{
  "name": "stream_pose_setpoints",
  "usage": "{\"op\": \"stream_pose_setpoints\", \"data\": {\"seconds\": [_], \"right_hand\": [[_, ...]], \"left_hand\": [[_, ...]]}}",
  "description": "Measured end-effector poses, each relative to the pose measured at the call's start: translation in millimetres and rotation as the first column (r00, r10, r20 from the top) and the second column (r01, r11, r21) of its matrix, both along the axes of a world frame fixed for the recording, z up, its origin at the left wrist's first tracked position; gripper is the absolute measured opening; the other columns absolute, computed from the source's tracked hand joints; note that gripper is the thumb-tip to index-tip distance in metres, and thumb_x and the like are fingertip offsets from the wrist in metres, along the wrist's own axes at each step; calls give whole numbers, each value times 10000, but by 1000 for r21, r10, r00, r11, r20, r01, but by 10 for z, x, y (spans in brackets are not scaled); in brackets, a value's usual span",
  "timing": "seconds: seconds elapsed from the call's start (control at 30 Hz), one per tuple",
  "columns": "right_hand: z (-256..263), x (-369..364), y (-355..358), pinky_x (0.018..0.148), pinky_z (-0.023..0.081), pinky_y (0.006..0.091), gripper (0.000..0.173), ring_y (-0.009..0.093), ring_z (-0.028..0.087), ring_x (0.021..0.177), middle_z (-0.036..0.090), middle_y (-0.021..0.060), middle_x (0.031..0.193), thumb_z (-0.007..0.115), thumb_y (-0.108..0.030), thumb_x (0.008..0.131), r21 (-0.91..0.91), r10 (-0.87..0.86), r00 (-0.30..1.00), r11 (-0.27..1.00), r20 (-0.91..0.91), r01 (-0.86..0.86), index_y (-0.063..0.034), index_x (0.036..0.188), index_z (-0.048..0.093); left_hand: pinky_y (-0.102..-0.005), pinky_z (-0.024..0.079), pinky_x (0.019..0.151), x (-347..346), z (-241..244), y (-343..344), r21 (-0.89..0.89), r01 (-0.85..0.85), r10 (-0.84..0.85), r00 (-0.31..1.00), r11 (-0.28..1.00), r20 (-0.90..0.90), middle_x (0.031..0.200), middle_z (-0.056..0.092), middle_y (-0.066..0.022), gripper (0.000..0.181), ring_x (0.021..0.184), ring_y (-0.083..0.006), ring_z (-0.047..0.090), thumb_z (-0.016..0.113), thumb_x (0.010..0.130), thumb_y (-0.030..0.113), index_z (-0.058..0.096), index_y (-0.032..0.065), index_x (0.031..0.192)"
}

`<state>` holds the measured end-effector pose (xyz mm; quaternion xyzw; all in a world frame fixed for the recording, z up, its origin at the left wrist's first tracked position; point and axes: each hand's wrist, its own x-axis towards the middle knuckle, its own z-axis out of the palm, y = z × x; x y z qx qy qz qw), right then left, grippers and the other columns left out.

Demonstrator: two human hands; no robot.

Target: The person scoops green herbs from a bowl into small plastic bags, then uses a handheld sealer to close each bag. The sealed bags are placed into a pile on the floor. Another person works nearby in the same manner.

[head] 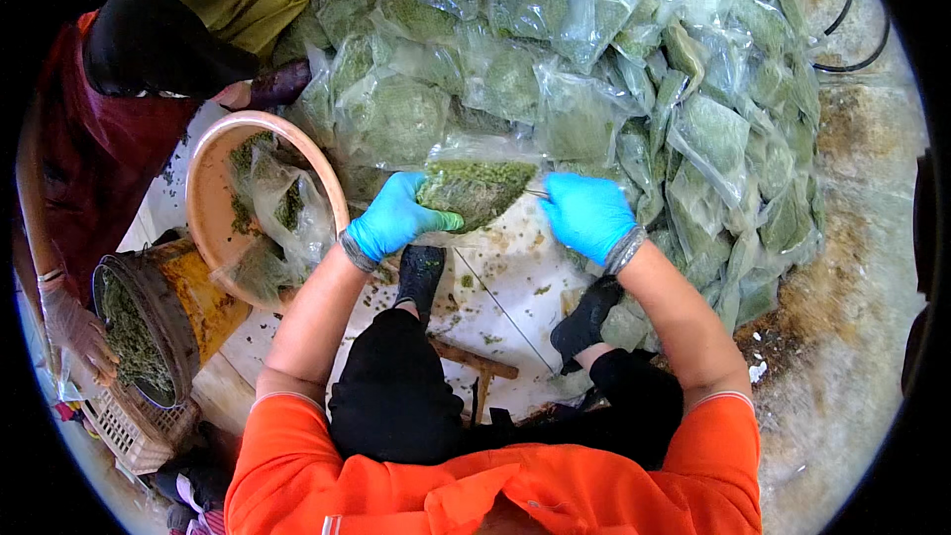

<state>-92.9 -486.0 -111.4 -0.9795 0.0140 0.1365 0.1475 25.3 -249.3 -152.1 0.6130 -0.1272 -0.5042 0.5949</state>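
My left hand (pixel 401 217), in a blue glove, grips the left side of a clear plastic bag (pixel 479 189) with its thumb across the front. Small green berries and a darker, greyish-green mass fill the bag. At its right edge, my right hand (pixel 591 214), also gloved in blue, is closed around a thin metal tool (pixel 536 194). Most of that tool is hidden by the fingers, so its kind is unclear. Beyond both hands spreads a large heap of similar filled bags (pixel 490 74).
Left of me stands an orange plastic basin (pixel 195 186) holding bags and loose green bits. A yellow bucket (pixel 212 290) of green material lies tilted beside a co-worker's gloved hand (pixel 74 327). Between my feet is a wooden stool (pixel 475 358). Black cable (pixel 854 67) curves at right.
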Motion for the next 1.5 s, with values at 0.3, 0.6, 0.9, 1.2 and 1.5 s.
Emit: {"op": "stream_pose_setpoints", "data": {"seconds": [0.3,0.6,0.9,1.2,1.5], "right_hand": [[231,20,120,633,483,416,231,338,612,720,632,142,819,617,-260,782,380,-295,936,902,190,207,-82,929,616],[-274,-179,276,521,450,353,228,244,547,517,554,123,580,635,-242,760,484,-271,938,805,-215,344,-20,765,582],[-220,-69,464,418,408,249,131,100,499,440,541,30,567,634,-111,793,728,-349,682,-1,-642,685,-6,774,558],[-203,-100,643,410,405,239,146,95,503,436,541,23,578,649,-130,785,725,-423,623,-134,-658,675,-8,790,570],[166,643,1417,432,420,268,165,101,510,477,533,15,591,630,-153,778,841,-220,816,-232,-534,488,1,772,571]], "left_hand": [[-295,478,795,1,-73,-72,-84,91,-102,985,992,-142,1002,643,-59,419,865,-120,576,728,693,-21,594,-18,1090],[-290,461,829,-221,-527,-99,109,-104,38,873,989,486,982,641,-76,513,882,-124,575,774,686,112,562,-37,1129],[-282,470,658,-295,-285,-198,72,88,-77,988,994,-136,821,568,-45,257,747,-122,556,665,799,204,538,9,908],[-289,438,530,-234,-166,84,205,40,-137,866,978,481,669,577,-58,162,585,-126,542,603,822,143,593,-7,763],[-261,448,563,110,1179,1435,226,-644,174,496,731,851,773,574,-24,186,652,-106,533,471,893,87,607,-19,823]]}}
